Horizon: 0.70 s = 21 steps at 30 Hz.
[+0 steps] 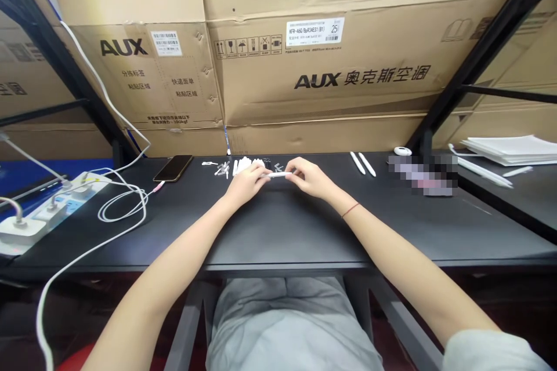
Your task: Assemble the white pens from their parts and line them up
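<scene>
Now, a slim white pen-shaped piece (278,174) lies level between two hands, out towards the far side of the worktop (278,232); whether it touches the surface, I can't tell. Left hand (244,186) grips one end, fingers closed round it; right hand (311,178) pinches the other between thumb and fingers, a thin reddish cord (350,210) round that wrist. Just beyond the left hand, a cluster of white parts (243,163), partly covered by it, with small clear-and-white bits (222,170) scattered to its left. Over to the right, two white pens (363,164) side by side, slanted, well apart from the hands. Further out, a pixelated patch hides something near a white rounded item (402,151). Away left, a dark phone (174,168), cable plugged in, and a white power strip (52,208). Behind everything, printed cardboard (369,104) standing upright.
</scene>
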Available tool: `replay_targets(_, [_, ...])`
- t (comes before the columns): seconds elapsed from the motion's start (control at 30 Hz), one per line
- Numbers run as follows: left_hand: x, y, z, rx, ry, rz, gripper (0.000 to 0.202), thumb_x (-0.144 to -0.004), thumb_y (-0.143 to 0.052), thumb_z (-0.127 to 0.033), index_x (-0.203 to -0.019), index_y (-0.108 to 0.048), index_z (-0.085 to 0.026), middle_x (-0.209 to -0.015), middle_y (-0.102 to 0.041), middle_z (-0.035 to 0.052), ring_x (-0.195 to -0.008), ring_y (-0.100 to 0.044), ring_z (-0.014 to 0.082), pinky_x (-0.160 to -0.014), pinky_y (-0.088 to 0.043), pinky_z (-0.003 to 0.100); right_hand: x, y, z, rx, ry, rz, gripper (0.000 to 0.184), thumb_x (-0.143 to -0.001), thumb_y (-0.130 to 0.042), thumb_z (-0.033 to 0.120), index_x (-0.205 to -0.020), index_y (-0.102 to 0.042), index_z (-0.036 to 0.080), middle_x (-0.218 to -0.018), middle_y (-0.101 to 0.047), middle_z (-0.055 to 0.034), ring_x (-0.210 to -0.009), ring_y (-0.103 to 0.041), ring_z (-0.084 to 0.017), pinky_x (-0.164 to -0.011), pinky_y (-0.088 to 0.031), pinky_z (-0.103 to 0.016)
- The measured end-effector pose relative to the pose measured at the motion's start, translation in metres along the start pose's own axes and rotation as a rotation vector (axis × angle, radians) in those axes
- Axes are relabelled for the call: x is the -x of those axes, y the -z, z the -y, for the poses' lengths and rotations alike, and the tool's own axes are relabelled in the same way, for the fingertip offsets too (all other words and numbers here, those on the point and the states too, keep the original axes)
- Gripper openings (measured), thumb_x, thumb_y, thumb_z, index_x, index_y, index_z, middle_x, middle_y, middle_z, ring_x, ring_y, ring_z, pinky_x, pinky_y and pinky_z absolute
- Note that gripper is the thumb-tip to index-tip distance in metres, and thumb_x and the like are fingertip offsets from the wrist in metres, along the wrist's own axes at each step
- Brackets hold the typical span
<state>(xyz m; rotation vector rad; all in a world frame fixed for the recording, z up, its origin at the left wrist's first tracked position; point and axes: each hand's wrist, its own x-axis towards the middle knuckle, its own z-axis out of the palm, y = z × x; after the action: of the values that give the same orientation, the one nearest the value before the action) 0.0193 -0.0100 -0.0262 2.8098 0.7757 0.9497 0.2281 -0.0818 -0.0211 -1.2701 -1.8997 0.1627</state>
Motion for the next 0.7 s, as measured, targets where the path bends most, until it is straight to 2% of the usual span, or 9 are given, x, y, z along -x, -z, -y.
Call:
replay_targets(0.13, [0.000,0.000,0.000,-0.019,-0.003,0.008,0.019,-0.091,-0.050,-0.028,-0.101,-0.064,-0.021,-0.096,-0.062,0.0048,-0.088,-0.061,0.0174,-0.078,-0.049,0.029,0.000,-0.004,-0.002,0.058,-0.034,0.033,0.032,-0.092,-0.040,0.031,-0.065,-0.053,0.019,-0.067,-0.059,-0.0027,-0.062,-0.054,-0.014,-0.065,-0.043,-0.027])
replay_targets(0.3, [0.001,0.002,-0.002,-0.031,0.001,-0.003,0.019,-0.091,-0.050,-0.028,-0.100,-0.065,-0.021,-0.096,-0.063,0.0044,-0.086,-0.061,0.0162,-0.076,-0.049,0.027,0.003,-0.004,-0.004,0.110,0.039,0.014,0.013,-0.086,-0.054,0.031,-0.086,-0.059,0.019,-0.084,-0.064,-0.0041,-0.066,-0.056,-0.014,-0.064,-0.043,-0.026])
replay_targets(0.5, [-0.003,0.002,-0.001,-0.156,-0.063,-0.013,0.021,-0.092,-0.049,-0.027,-0.100,-0.066,-0.018,-0.096,-0.066,0.0074,-0.087,-0.062,0.0186,-0.079,-0.048,0.032,0.002,-0.007,0.000,0.271,0.065,-0.006,0.019,-0.090,-0.047,0.027,-0.080,-0.060,0.019,-0.080,-0.066,-0.0062,-0.070,-0.059,-0.017,-0.066,-0.043,-0.026])
replay_targets(0.57, [-0.006,0.008,-0.016,-0.179,-0.103,-0.072,0.019,-0.091,-0.051,-0.026,-0.099,-0.067,-0.019,-0.096,-0.068,0.0072,-0.092,-0.062,0.0206,-0.087,-0.045,0.038,0.003,-0.003,-0.001,0.309,0.046,-0.018,0.020,-0.091,-0.046,0.028,-0.080,-0.061,0.019,-0.082,-0.067,-0.0068,-0.072,-0.060,-0.018,-0.067,-0.043,-0.026])
replay_targets(0.6, [-0.005,0.013,-0.030,-0.169,-0.120,-0.133,0.018,-0.091,-0.052,-0.026,-0.099,-0.067,-0.020,-0.097,-0.068,0.0072,-0.097,-0.060,0.0220,-0.092,-0.043,0.042,0.005,0.001,-0.004,0.338,0.014,-0.039,0.022,-0.091,-0.045,0.028,-0.080,-0.061,0.019,-0.083,-0.067,-0.0071,-0.072,-0.060,-0.018,-0.067,-0.043,-0.027])
replay_targets(0.63, [-0.003,0.020,-0.048,-0.130,-0.140,-0.198,0.020,-0.091,-0.052,-0.026,-0.104,-0.066,-0.021,-0.102,-0.067,0.0081,-0.101,-0.059,0.0227,-0.094,-0.041,0.044,0.007,0.007,-0.008,0.373,-0.040,-0.069,0.023,-0.091,-0.044,0.029,-0.080,-0.061,0.019,-0.083,-0.067,-0.0076,-0.072,-0.061,-0.019,-0.067,-0.043,-0.028])
replay_targets(0.7, [0.009,0.036,-0.092,0.095,-0.225,-0.275,0.026,-0.091,-0.052,-0.028,-0.114,-0.062,-0.024,-0.097,-0.067,0.0064,-0.094,-0.060,0.0192,-0.088,-0.045,0.038,0.015,0.023,-0.021,0.462,-0.214,-0.141,0.026,-0.091,-0.042,0.031,-0.080,-0.061,0.019,-0.081,-0.067,-0.0088,-0.072,-0.061,-0.021,-0.067,-0.043,-0.029])
